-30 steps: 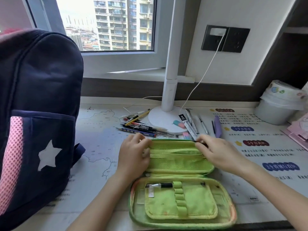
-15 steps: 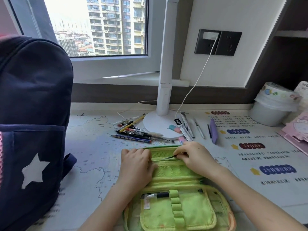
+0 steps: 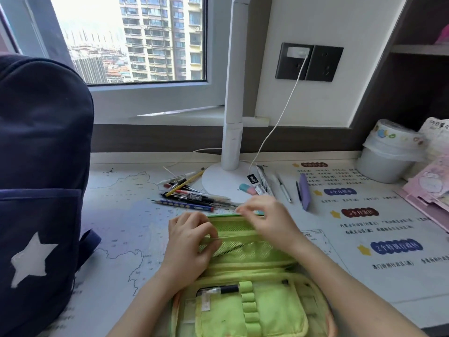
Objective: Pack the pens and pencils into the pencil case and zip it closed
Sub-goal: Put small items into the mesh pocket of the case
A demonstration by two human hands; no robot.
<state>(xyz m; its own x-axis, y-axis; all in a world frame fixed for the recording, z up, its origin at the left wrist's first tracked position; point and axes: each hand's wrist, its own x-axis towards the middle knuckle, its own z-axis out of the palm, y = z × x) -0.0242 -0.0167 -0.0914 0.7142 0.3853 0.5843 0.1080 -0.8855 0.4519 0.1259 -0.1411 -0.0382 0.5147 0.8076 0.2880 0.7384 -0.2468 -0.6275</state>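
**Desk:** Where is the case on your feed?

**Me:** I see the green pencil case point(image 3: 274, 310) lying open on the desk mat point(image 3: 126, 227), close to the near edge. The mesh pocket point(image 3: 255, 251) is on its far half.

**Desk:** And the hands?

**Me:** The left hand point(image 3: 192, 242) pinches the top edge of that pocket, with its fingers curled round it. The right hand point(image 3: 269, 220) sits at the case's far rim with its fingers bent in. It is blurred, so I can't tell whether it holds anything.

**Desk:** Anything packed?

**Me:** One black pen point(image 3: 218, 289) sits under the elastic loops of the near flap. I also make out a slim dark shape behind the mesh.

**Desk:** The rest?

**Me:** The pens and pencils point(image 3: 192, 190) lie in a loose heap just beyond the case, beside the lamp base point(image 3: 218, 181). A blue pencil point(image 3: 182, 205) is the closest of them to the case. A few more pens point(image 3: 283, 188) lie to the right of the base. A navy backpack point(image 3: 41, 190) stands at the left.
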